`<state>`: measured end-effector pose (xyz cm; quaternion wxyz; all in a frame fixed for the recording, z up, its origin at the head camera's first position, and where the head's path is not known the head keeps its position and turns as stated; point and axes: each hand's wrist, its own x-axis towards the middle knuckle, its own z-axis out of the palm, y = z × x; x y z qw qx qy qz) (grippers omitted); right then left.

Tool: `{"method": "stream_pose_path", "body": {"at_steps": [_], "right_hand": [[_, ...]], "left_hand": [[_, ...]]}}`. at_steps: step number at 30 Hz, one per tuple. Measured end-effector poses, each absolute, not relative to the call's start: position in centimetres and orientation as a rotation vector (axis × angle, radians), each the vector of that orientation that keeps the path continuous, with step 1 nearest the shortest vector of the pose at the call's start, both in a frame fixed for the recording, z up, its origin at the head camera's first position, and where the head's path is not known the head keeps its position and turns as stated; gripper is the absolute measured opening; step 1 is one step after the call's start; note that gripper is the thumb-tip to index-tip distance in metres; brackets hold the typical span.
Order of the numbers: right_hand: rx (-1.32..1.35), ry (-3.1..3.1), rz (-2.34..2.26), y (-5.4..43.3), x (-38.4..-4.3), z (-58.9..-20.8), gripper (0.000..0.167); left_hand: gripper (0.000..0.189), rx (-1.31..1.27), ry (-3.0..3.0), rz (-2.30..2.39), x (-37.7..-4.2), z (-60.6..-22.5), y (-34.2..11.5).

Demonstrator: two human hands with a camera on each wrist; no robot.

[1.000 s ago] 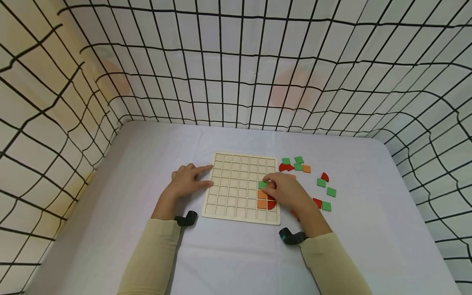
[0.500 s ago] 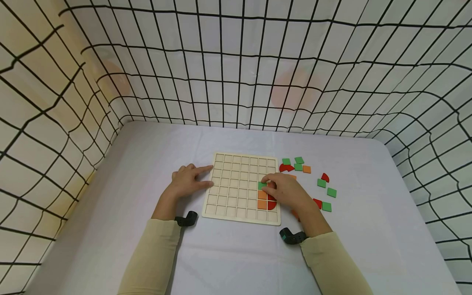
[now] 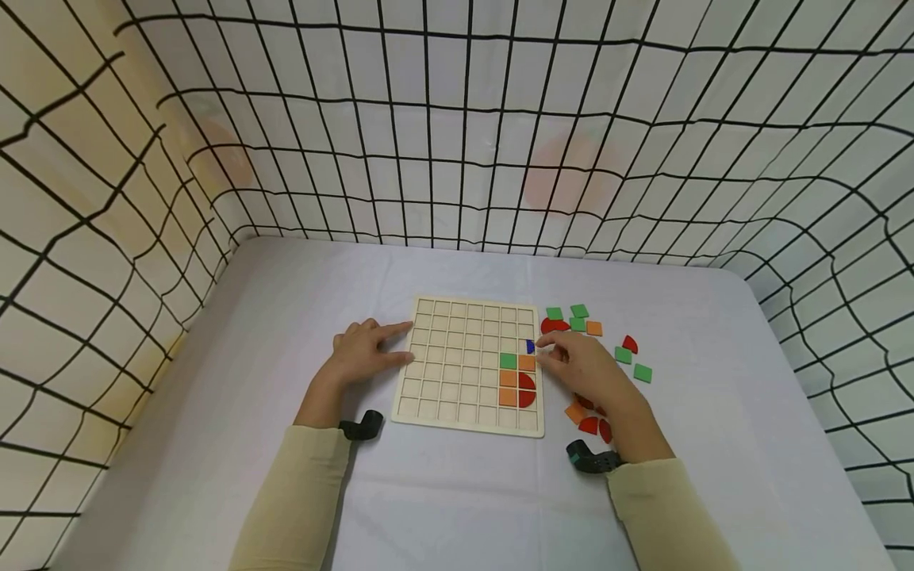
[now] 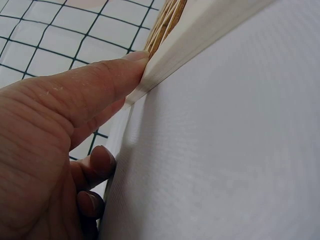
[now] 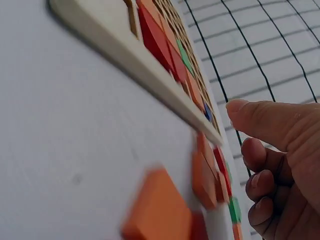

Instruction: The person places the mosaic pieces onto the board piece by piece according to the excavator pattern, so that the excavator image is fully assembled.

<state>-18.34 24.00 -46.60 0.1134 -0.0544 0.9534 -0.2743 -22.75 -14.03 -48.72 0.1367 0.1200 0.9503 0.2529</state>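
Observation:
A pale wooden grid board (image 3: 443,349) lies on the white-covered table. My left hand (image 3: 360,349) stands at its left edge, straight index finger and thumb touching the rim. In the left wrist view the thumb (image 4: 100,82) presses on the board's side. My right hand (image 3: 581,361) hovers at the right edge, with no piece showing between thumb and fingers. Just left of its fingertips, a small blue piece (image 3: 531,346) sits in a cell. Below it are a green square (image 3: 508,361), orange squares (image 3: 508,396) and two red rounded pieces (image 3: 526,399), each in its cell.
Loose green squares (image 3: 643,373), an orange square (image 3: 594,327) and red rounded pieces (image 3: 630,343) lie right of the board. More orange and red pieces (image 3: 589,426) lie partly under my right forearm. A black wire mesh (image 3: 464,119) stands around the table's back and sides.
My right hand has moved right, off the green square to the board's edge. The blue piece and the orange square below it now show. My left hand has stayed still.

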Motion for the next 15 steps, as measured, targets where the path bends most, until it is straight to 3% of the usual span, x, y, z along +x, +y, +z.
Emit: {"method": "stream_pose_path", "body": {"at_steps": [15], "right_hand": [[0.139, 2.873, -0.7, 33.5, -17.2, -46.6, 0.035]], "left_hand": [[0.066, 0.332, 2.748, 0.752, -22.7, -48.8, -14.0]]}}
